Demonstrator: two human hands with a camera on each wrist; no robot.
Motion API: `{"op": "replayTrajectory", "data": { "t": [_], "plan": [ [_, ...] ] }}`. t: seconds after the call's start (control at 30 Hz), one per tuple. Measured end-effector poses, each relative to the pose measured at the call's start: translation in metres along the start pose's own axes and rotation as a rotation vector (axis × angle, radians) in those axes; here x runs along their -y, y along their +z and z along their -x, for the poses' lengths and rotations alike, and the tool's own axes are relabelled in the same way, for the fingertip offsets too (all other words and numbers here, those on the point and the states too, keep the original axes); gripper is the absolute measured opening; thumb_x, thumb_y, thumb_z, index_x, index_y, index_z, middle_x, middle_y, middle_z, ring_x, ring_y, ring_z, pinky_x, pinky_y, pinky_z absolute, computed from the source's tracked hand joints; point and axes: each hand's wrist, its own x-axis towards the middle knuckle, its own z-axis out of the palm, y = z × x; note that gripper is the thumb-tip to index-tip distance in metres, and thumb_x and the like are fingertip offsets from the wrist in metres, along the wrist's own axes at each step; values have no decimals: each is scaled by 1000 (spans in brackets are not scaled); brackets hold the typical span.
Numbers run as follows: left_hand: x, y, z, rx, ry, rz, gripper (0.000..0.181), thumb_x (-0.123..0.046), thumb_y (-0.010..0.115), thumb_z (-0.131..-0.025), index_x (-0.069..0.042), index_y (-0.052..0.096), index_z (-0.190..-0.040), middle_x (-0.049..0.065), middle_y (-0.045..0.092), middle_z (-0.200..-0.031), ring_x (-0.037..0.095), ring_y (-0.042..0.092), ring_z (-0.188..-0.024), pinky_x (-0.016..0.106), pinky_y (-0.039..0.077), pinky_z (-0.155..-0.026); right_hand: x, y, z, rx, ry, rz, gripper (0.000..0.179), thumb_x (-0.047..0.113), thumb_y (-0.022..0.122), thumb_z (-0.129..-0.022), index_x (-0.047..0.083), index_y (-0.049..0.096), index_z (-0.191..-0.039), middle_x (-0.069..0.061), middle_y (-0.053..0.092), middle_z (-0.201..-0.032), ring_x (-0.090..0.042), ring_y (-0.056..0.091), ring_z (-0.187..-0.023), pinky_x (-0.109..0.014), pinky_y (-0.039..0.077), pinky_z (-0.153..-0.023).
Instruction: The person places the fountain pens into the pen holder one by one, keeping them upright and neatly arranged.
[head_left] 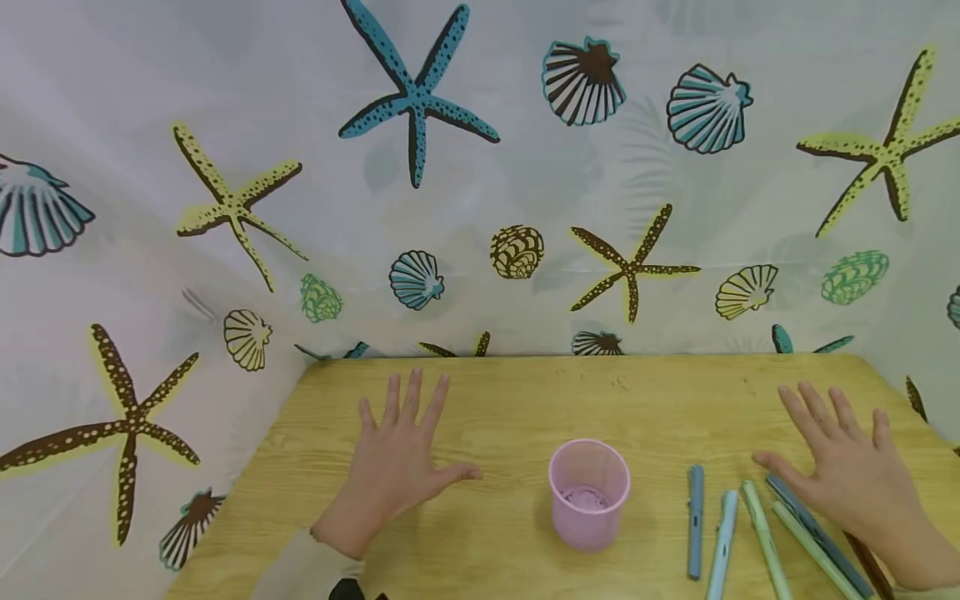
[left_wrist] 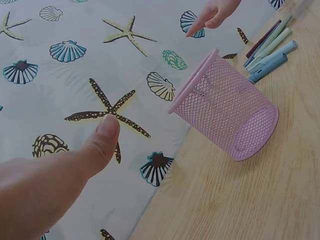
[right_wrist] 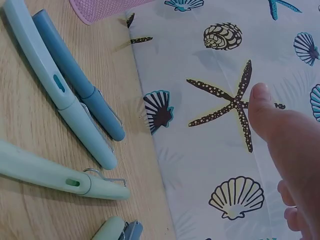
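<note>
My left hand (head_left: pixel 401 454) is held over the left part of the table with its fingers spread and straight, holding nothing. To its right stands an upright pink mesh pen cup (head_left: pixel 589 525), with no pens inside. My right hand (head_left: pixel 862 467) is spread too, over the far ends of several pens at the right. Among them are a dark blue pen (head_left: pixel 696 525), a light blue pen (head_left: pixel 723 537) and a pale green pen (head_left: pixel 765 533). A brown pen (head_left: pixel 868 562) is partly hidden beneath the right hand. In the right wrist view, pens with metal clips (right_wrist: pixel 105 181) lie close by.
The wooden table (head_left: pixel 487 400) runs back to a white cloth (head_left: pixel 480 308) printed with starfish and shells, which also hangs along the left side. Pale sleeves (head_left: pixel 307 567) cover the forearms. A small black object (head_left: pixel 347 590) shows at the bottom edge near the left wrist.
</note>
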Motion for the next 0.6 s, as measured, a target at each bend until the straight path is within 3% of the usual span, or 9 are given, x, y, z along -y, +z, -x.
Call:
{"op": "replayTrajectory", "data": {
  "t": [0.13,0.43,0.6],
  "plan": [
    [-2,0,-2,-58,33,13,110,-85,42,-69,-18,9,-150,20,16,-151,41,12,-137,67,17,-99,-2,-1,1,-22,-9,-2,92,58,54,-86,20,0,-150,-24,18,-149,-45,2,-136,-61,-14,-100],
    [-12,-2,-3,-136,98,82,104,-77,48,-75,-14,14,-150,21,25,-148,37,19,-136,61,27,-98,-6,-1,5,-115,-48,2,83,49,55,-89,13,12,-150,-26,29,-143,-44,16,-134,-61,-2,-104],
    [-21,0,-5,-142,89,143,102,-76,49,-75,-11,18,-149,20,28,-146,36,23,-135,58,30,-98,-8,-3,7,-221,-27,-39,68,37,59,-90,4,32,-143,-27,46,-131,-45,39,-122,-60,14,-104]
  ]
}}
